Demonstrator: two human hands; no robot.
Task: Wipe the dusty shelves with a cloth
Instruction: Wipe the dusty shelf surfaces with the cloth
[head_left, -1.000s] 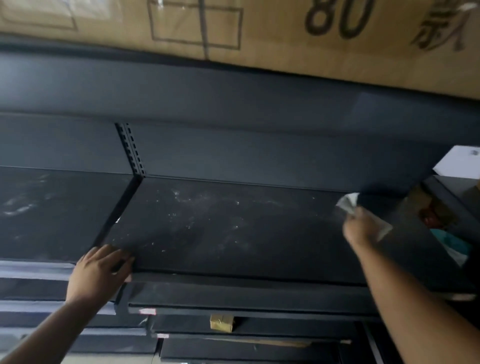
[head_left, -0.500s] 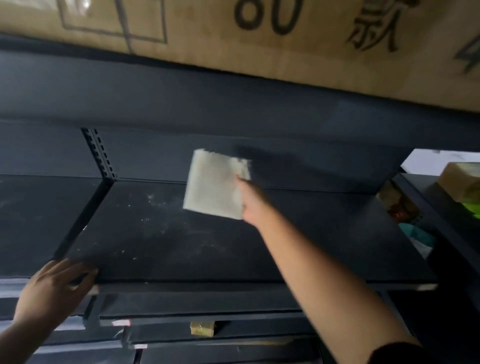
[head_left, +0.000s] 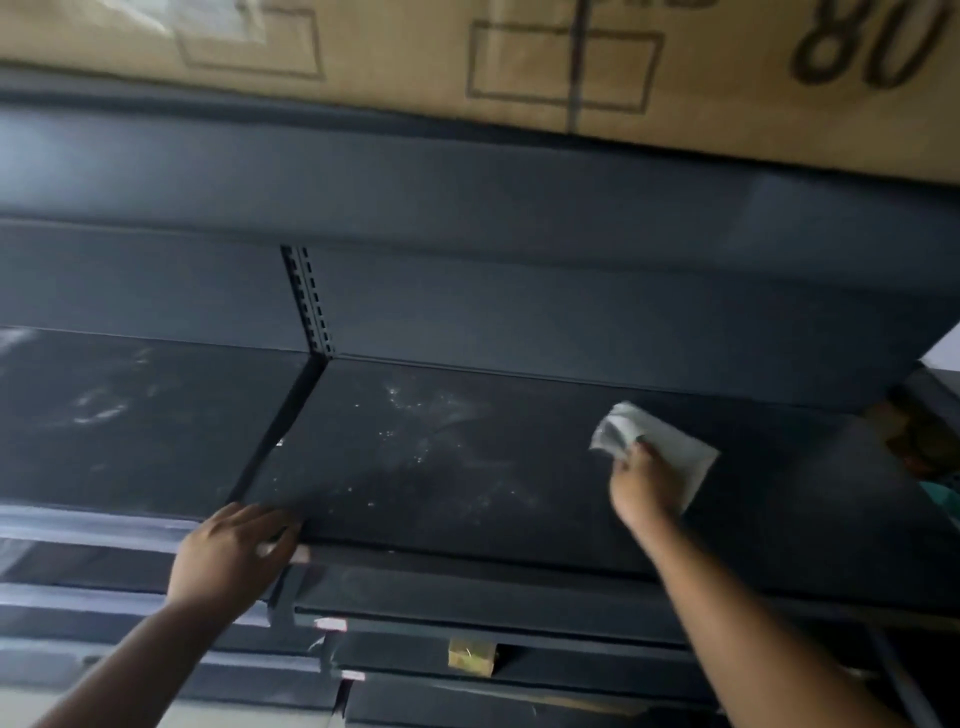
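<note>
A dark metal shelf (head_left: 467, 493) runs across the view, with pale dust smears and white specks on its left half. My right hand (head_left: 644, 486) presses a white cloth (head_left: 670, 444) flat on the shelf's right part, fingers closed over it. One corner of the cloth curls up at the left. My left hand (head_left: 234, 556) rests on the shelf's front edge, at the seam with the neighbouring shelf (head_left: 130, 421), which is also smeared with dust.
A slotted upright (head_left: 310, 301) divides the back panel. A cardboard box (head_left: 519, 57) printed "80" sits on the top shelf. Lower shelves (head_left: 467, 608) step out below, with a small yellow item (head_left: 471, 656) under one. Coloured goods (head_left: 919, 441) lie at far right.
My right hand swept the cloth from the shelf's right to its back middle, then back to the right. The left hand kept its hold on the front edge.
</note>
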